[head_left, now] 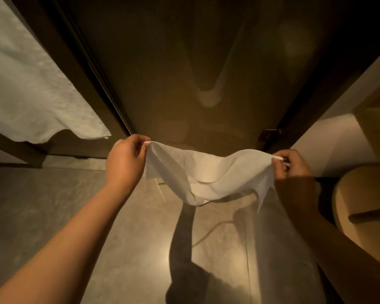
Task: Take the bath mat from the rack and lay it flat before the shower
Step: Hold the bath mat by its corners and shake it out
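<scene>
A thin white bath mat (208, 172) hangs in the air between my hands, sagging in the middle above the floor. My left hand (125, 161) pinches its left top corner. At the other top corner my right hand (292, 163) grips the cloth. The mat is spread sideways, just in front of a dark glass door (206, 73) that rises ahead of me.
A white towel (31, 84) hangs at the left beside the door frame. At the right stands a round pale wooden stool (364, 205) under a ledge. A door hinge (270, 134) sits at the door's lower right. Grey stone floor (53, 205) lies below.
</scene>
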Available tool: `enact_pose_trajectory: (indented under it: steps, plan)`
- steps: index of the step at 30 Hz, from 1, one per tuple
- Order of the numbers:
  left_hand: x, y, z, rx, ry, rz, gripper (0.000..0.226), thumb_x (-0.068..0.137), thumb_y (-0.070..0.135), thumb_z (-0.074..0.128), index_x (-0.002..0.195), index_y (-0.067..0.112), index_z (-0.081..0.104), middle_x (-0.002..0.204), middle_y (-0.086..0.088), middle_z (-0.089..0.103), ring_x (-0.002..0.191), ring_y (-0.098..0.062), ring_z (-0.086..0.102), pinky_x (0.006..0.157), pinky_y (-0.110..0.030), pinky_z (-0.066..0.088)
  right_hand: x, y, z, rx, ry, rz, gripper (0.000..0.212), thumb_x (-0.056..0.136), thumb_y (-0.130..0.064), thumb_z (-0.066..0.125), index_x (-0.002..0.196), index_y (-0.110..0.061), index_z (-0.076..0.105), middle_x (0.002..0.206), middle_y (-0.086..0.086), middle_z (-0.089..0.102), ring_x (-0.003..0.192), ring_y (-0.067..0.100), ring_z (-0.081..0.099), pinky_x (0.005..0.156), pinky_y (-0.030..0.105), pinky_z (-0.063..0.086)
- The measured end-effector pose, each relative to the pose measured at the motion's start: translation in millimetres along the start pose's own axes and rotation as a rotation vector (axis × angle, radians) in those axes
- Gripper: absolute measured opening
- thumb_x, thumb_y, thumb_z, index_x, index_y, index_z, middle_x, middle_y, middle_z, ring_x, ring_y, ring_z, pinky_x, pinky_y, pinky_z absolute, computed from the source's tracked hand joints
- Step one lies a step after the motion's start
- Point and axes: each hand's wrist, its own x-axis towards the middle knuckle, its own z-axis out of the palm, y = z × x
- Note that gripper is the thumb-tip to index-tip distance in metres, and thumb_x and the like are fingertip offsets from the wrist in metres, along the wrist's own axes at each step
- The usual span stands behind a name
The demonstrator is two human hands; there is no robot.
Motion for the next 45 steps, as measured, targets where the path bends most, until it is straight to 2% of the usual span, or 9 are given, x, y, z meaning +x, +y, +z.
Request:
enact_pose_trajectory:
  steps: [5,9,12,18,21,29,37,41,45]
  plan:
    - [-14.0,-58.6,84.5,0.020,0.026,0.010,0.018,0.094,0.030,0.052,0.106,0.026,0.065,0.095,0.000,0.064,0.083,-0.014,0.058,0.071,-0.031,0.049,-13.3,74.1,66.8,-0.014,-0.026,-0.044,0.010,0.094,-0.029,0.051,0.104,-0.026,0.053,0.098,0.000,0.060,0.088,0.018,0.057,0.076,0.033,0.052]
    - [-34.4,-120.7,162.7,0.053,-0.002,0.038,0.018,0.093,0.029,0.053,0.105,0.024,0.066,0.093,-0.003,0.066,0.082,-0.016,0.057,0.071,-0.033,0.049,-39.7,143.3,122.1,-0.060,-0.036,-0.020,0.010,0.094,-0.028,0.053,0.101,-0.035,0.050,0.100,-0.005,0.058,0.091,0.015,0.056,0.076,0.028,0.048]
    - [-54.2,-165.4,219.1,0.050,-0.040,0.065,0.018,0.093,0.029,0.053,0.104,0.024,0.066,0.094,-0.001,0.068,0.084,-0.016,0.059,0.071,-0.038,0.053,-61.1,194.7,161.9,-0.069,-0.080,-0.012,0.011,0.094,-0.029,0.053,0.100,-0.037,0.050,0.102,-0.007,0.057,0.092,0.013,0.056,0.079,0.032,0.051]
    - [-82.6,-226.0,298.5,0.130,-0.117,0.217,0.015,0.090,0.024,0.056,0.103,0.025,0.065,0.095,0.002,0.069,0.082,-0.015,0.061,0.070,-0.035,0.054,-89.8,270.8,225.0,-0.224,-0.140,-0.265,0.005,0.093,-0.027,0.055,0.098,-0.027,0.055,0.092,-0.008,0.055,0.084,0.010,0.054,0.070,0.027,0.048]
    - [-95.0,-245.0,322.1,0.162,-0.159,0.256,0.017,0.090,0.025,0.055,0.104,0.025,0.065,0.098,0.001,0.069,0.085,-0.018,0.062,0.071,-0.036,0.053,-103.1,296.6,244.8,-0.330,-0.205,-0.385,0.003,0.092,-0.021,0.056,0.095,-0.023,0.057,0.088,-0.009,0.050,0.084,0.011,0.051,0.069,0.026,0.041]
    - [-131.4,-283.0,358.9,0.270,-0.255,0.427,0.019,0.088,0.025,0.054,0.103,0.026,0.066,0.097,0.000,0.070,0.085,-0.023,0.062,0.061,-0.029,0.040,-142.9,334.9,262.5,-0.437,-0.342,-0.452,0.006,0.090,-0.018,0.059,0.095,-0.016,0.061,0.087,-0.001,0.059,0.079,0.013,0.050,0.063,0.032,0.046]
    - [-156.9,-320.3,370.2,0.458,-0.491,0.476,0.016,0.088,0.029,0.050,0.098,0.025,0.062,0.096,0.000,0.067,0.084,-0.023,0.061,0.060,-0.032,0.047,-168.8,377.8,269.0,-0.579,-0.523,-0.306,0.010,0.090,-0.021,0.051,0.094,-0.017,0.059,0.088,0.004,0.057,0.078,0.021,0.053,0.064,0.031,0.040]
    - [-166.1,-332.2,382.7,0.485,-0.575,0.508,0.011,0.088,0.030,0.051,0.094,0.026,0.059,0.095,0.004,0.065,0.086,-0.020,0.059,0.058,-0.029,0.039,-178.0,394.6,280.7,-0.727,-0.671,-0.322,0.016,0.095,-0.020,0.042,0.101,-0.020,0.057,0.099,0.006,0.059,0.083,0.021,0.052,0.067,0.031,0.043]
    - [-172.5,-337.8,386.1,0.509,-0.635,0.540,0.010,0.089,0.034,0.052,0.095,0.027,0.057,0.096,0.005,0.063,0.089,-0.018,0.057,0.060,-0.027,0.034,-185.8,397.4,282.7,-0.741,-0.707,-0.373,0.014,0.095,-0.022,0.044,0.099,-0.018,0.057,0.098,0.003,0.062,0.083,0.022,0.055,0.067,0.035,0.049]
